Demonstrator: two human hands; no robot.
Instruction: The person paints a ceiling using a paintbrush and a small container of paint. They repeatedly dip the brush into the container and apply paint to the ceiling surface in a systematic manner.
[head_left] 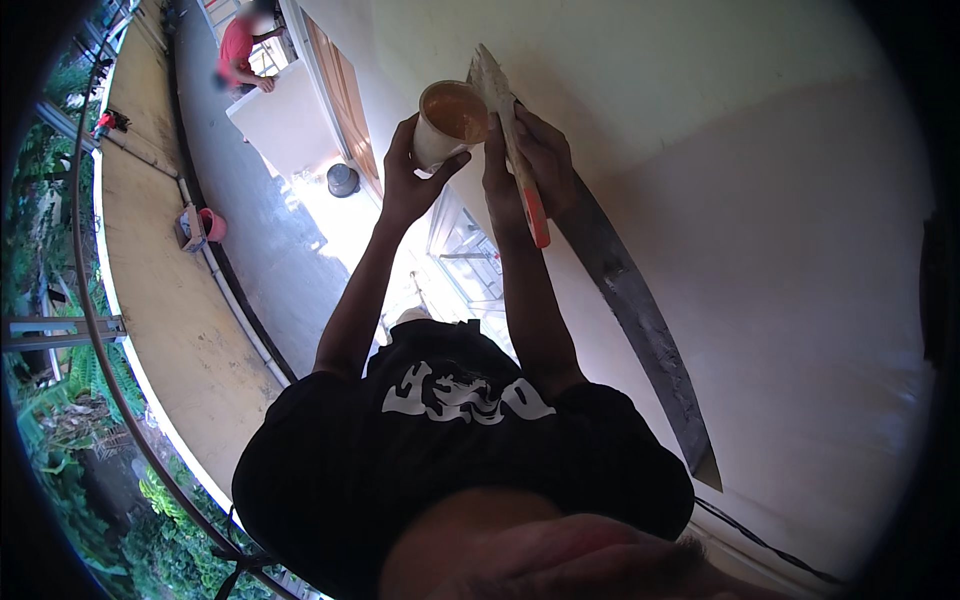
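Left hand [410, 175] around cup [447, 125]

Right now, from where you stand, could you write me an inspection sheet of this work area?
Surface: wall, cream above and pinkish below, with a long dark strip slanting across it.
Job's things: paper cup of orange-brown liquid; brush with an orange handle, bristles up by the wall.
Clutter: black bucket and pink bucket on the grey floor.
Grips: left hand closed round the paper cup; right hand closed round the brush.
Cables: one dark cable near the wall's edge.
Surroundings: another person in a red top, far off; greenery beyond the ledge.
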